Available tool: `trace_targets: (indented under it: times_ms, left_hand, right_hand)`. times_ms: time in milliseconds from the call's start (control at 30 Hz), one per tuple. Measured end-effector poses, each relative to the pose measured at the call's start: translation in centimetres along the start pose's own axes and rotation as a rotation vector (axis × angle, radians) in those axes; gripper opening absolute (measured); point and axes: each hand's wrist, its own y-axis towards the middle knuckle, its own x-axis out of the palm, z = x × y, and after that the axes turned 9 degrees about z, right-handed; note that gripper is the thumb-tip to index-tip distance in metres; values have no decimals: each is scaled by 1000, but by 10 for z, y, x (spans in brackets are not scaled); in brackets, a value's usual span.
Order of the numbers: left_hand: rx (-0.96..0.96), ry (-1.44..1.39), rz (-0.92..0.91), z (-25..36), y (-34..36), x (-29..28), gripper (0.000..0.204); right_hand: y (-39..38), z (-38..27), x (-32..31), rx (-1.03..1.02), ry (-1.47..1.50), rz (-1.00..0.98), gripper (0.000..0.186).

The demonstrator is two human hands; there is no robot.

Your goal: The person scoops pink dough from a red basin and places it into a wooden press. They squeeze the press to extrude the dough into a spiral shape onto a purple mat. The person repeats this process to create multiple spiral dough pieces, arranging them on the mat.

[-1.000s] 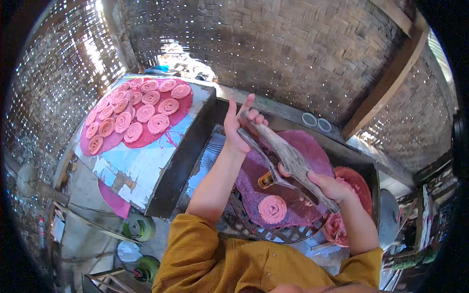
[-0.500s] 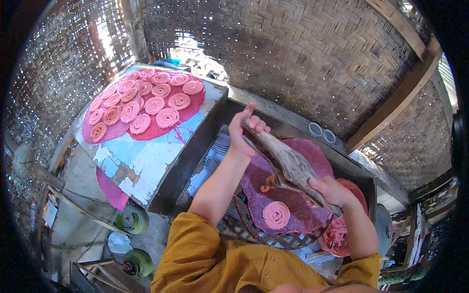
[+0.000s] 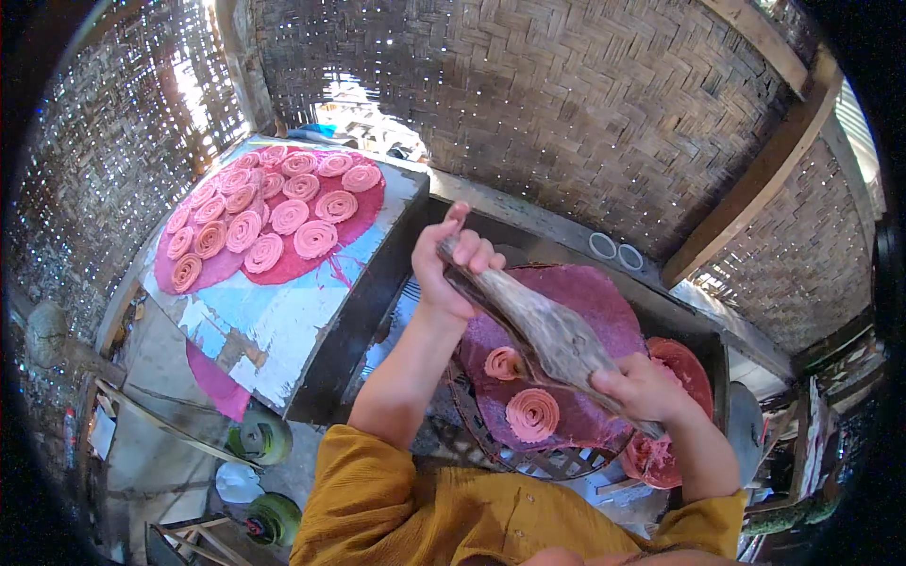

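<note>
My left hand is closed round the upper left end of a long weathered wooden press. My right hand grips its lower right end, so the press lies slanted across the middle. Beneath it is a purple-pink sheet on a dark woven base. One finished pink dough spiral lies on this sheet. Just above that, a smaller pink coil sits against the press's underside, which partly hides it.
A red basin with pink dough stands by my right forearm. To the left, a peeling blue-white board bears several spirals on pink sheets. Two white rings lie on the ledge by the woven wall. Green gas cylinders stand lower left.
The small coil under the press has grown from a short curl into a rounder spiral. Both hands and the press have shifted a little, the left end toward the left and down.
</note>
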Motion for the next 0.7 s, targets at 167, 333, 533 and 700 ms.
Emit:
trace_targets:
  times_ms: [167,333,533,700]
  left_hand:
    - [-15,-70,-24,-9,2,12,21]
    - [53,-32,-120,16,7,30,23]
    - [40,26,-102,14,-18,29,21]
    - [-8,-50,2,-7,-15,22,21]
  right_hand:
    - [-9,1,-17,-21,-92,107,44]
    - [0,-20,-3,-176,16,125,46]
    - [-18,-23,-3,-122,-52,41,42]
    - [-22,-1,-5,-156,5,103,43]
